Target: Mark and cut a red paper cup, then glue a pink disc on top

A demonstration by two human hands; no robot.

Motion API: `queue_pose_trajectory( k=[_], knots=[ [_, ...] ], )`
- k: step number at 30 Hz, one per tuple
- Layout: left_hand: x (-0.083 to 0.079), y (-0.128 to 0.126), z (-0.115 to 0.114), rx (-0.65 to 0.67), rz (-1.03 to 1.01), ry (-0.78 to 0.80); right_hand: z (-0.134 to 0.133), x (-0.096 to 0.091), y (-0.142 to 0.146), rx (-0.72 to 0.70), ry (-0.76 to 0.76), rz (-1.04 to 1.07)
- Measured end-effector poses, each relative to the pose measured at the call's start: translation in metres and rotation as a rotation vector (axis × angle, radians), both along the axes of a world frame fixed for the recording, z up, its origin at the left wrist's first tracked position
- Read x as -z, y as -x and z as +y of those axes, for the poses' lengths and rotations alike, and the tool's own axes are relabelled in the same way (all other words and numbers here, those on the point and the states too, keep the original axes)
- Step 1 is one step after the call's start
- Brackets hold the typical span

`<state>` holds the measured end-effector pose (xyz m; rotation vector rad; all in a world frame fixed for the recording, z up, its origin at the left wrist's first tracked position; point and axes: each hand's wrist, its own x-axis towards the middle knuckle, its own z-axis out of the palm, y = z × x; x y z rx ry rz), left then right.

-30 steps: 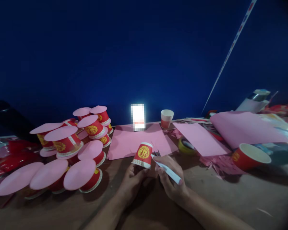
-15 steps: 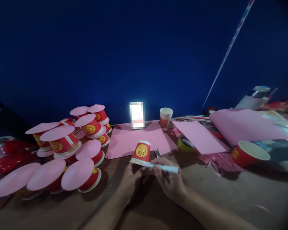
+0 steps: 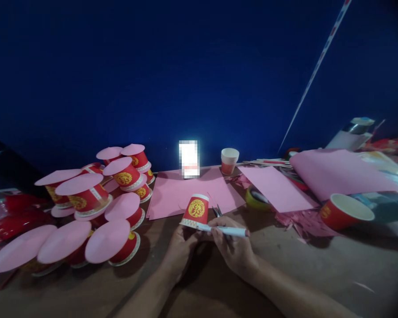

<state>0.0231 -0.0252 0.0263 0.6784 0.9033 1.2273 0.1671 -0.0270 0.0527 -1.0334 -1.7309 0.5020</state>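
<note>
An upside-down red paper cup with a gold emblem is held near the middle of the table. My left hand is closed round its rim from below, the fingertips partly hidden. My right hand grips a white marker pen, whose tip end meets the white patterned band at the cup's rim. Scissors show just above my right hand, their lower part hidden behind it; whether the hand also holds them I cannot tell. Pink paper sheets lie just beyond the cup.
Several red cups with pink paper discs crowd the left side. A cup stack stands at the back. To the right are a tape roll, a pink sheet, paper scraps and a tipped red cup.
The marker's rear end has tilted up slightly in my right hand, and the cup has turned a little. Both hands stay in nearly the same place.
</note>
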Motion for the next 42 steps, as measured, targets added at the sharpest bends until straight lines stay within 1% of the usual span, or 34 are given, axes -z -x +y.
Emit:
queue_pose_trajectory(
  k=[3, 8, 12, 18, 25, 33, 38, 42],
  knots=[
    [0.0004, -0.0005, 0.0002, 0.028, -0.007, -0.004, 0.0006, 0.0014, -0.0002, 0.0, -0.016, -0.005],
    [0.0014, -0.0005, 0.0003, 0.015, -0.005, 0.0, 0.0012, 0.004, -0.0008, -0.018, -0.004, -0.002],
    [0.0007, 0.0001, -0.0002, 0.034, 0.008, -0.007, 0.0012, 0.0034, -0.0006, -0.025, -0.011, -0.008],
    [-0.0037, -0.0018, -0.0006, 0.008, 0.011, 0.007, 0.0007, 0.0011, 0.0004, -0.037, -0.001, 0.022],
    [-0.0063, -0.004, -0.0023, 0.007, -0.007, 0.013, 0.0021, 0.004, 0.001, -0.021, -0.02, 0.046],
    [-0.0078, -0.004, -0.0038, -0.004, 0.01, 0.01, 0.0022, -0.0008, 0.0017, -0.008, 0.008, 0.06],
    [-0.0059, -0.0038, -0.0031, -0.002, 0.007, 0.02, 0.0045, 0.0021, 0.0011, -0.015, 0.01, 0.057],
    [-0.0076, -0.0038, -0.0028, 0.012, 0.0, 0.021, 0.0052, 0.0039, -0.0003, -0.019, 0.018, 0.06]
  ],
)
